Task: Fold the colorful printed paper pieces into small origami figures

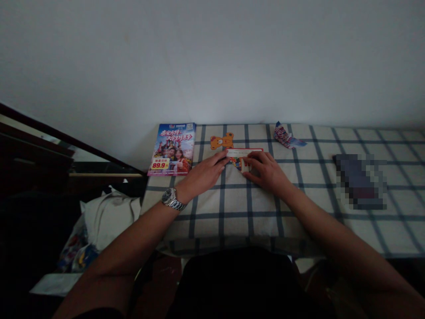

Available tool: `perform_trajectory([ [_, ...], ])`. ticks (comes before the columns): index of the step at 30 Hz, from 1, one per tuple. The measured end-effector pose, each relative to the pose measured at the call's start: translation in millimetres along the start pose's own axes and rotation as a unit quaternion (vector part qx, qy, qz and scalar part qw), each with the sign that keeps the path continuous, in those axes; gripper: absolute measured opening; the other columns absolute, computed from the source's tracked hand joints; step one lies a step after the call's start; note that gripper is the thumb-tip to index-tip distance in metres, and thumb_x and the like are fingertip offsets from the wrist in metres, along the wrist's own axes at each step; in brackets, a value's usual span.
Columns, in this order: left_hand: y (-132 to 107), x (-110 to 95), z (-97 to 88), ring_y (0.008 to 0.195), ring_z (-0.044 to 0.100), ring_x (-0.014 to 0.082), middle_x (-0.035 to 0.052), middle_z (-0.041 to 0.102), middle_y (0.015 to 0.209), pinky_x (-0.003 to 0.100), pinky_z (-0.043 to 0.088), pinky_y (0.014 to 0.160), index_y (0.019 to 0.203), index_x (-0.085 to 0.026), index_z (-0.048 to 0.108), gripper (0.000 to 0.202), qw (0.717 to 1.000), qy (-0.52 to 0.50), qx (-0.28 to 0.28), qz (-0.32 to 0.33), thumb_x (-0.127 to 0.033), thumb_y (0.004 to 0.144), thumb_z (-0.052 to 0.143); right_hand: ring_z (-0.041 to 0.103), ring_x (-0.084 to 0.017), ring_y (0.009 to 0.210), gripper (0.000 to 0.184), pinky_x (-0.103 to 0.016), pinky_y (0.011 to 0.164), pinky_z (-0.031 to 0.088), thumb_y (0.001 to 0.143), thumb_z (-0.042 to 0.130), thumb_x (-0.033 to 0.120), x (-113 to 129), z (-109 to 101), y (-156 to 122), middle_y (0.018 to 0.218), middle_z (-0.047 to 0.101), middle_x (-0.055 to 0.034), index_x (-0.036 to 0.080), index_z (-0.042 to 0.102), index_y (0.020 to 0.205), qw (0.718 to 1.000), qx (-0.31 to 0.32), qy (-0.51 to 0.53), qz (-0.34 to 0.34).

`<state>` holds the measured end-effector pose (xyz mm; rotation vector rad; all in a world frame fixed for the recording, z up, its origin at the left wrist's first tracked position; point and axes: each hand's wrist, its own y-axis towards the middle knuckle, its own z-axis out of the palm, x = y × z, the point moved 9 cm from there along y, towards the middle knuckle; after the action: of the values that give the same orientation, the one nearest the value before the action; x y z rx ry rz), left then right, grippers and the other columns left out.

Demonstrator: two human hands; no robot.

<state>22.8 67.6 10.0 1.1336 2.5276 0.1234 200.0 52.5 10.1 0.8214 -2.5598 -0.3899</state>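
Observation:
A partly folded paper leaflet [245, 153], with a white strip, a red edge and a colourful printed triangle, lies on the checked cloth between my hands. My left hand [209, 172] comes in from the left, its fingers close together and their tips holding the leaflet's left end down. A metal watch [172, 199] circles that wrist. From the other side, my right hand [266, 172] bends its fingers over the right part of the leaflet, thumb and fingertips pressing on the paper. Just beyond my left fingers lies an orange bear-shaped cutout [222, 141].
A blue-and-pink flyer stack [173, 150] sits at the table's left edge. A folded printed paper shape [286, 136] lies near the wall [212, 62]. A blurred dark flat object [360, 181] is at right. White bags [111, 215] stand below left.

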Motion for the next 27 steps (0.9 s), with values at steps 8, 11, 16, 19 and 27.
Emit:
perform_trajectory([
  [8, 0.2, 0.8, 1.1, 0.133, 0.064, 0.0256, 0.0142, 0.051, 0.158, 0.045, 0.06, 0.112, 0.15, -0.014, 0.054, 0.043, 0.999, 0.037, -0.025, 0.002, -0.022, 0.112, 0.036, 0.058, -0.036, 0.12, 0.044, -0.057, 0.106, 0.056, 0.1, 0.067, 0.039, -1.0, 1.0, 0.3, 0.132, 0.061, -0.0168, 0.021, 0.065, 0.14, 1.0, 0.005, -0.007, 0.003],
  [11, 0.9, 0.4, -2.0, 0.133, 0.063, 0.0247, 0.0133, 0.052, 0.157, 0.044, 0.059, 0.112, 0.148, -0.015, 0.055, 0.041, 0.998, 0.046, -0.031, 0.005, -0.02, 0.112, 0.037, 0.059, -0.035, 0.121, 0.044, -0.056, 0.107, 0.055, 0.1, 0.067, 0.039, -0.6, 1.3, 0.6, 0.132, 0.061, -0.0162, 0.021, 0.064, 0.14, 1.0, 0.007, -0.007, 0.003],
  [16, 1.5, -6.5, -12.1, 0.137, 0.056, 0.0329, 0.0159, 0.056, 0.15, 0.055, 0.052, 0.116, 0.143, -0.014, 0.061, 0.039, 0.992, 0.119, -0.034, 0.007, -0.018, 0.107, 0.047, 0.058, -0.035, 0.121, 0.044, -0.055, 0.109, 0.054, 0.1, 0.067, 0.038, 0.4, 0.7, 1.0, 0.132, 0.061, -0.0171, 0.018, 0.065, 0.139, 1.0, 0.01, -0.016, 0.007],
  [19, 1.6, -8.7, -12.9, 0.135, 0.057, 0.0337, 0.0163, 0.059, 0.146, 0.056, 0.054, 0.112, 0.144, -0.015, 0.061, 0.04, 0.992, 0.121, -0.035, 0.008, -0.017, 0.106, 0.047, 0.058, -0.035, 0.121, 0.044, -0.055, 0.109, 0.054, 0.1, 0.067, 0.038, 1.3, -0.3, 0.9, 0.132, 0.062, -0.0172, 0.018, 0.065, 0.139, 1.0, 0.009, -0.016, 0.008],
  [27, 2.3, 3.5, -8.3, 0.132, 0.059, 0.0275, 0.011, 0.063, 0.143, 0.049, 0.053, 0.114, 0.144, -0.017, 0.061, 0.038, 0.997, 0.063, -0.051, -0.007, -0.023, 0.11, 0.045, 0.059, -0.035, 0.121, 0.044, -0.054, 0.107, 0.055, 0.099, 0.069, 0.038, 1.3, -1.3, 1.4, 0.132, 0.062, -0.0176, 0.017, 0.066, 0.137, 1.0, -0.003, -0.011, 0.003],
])
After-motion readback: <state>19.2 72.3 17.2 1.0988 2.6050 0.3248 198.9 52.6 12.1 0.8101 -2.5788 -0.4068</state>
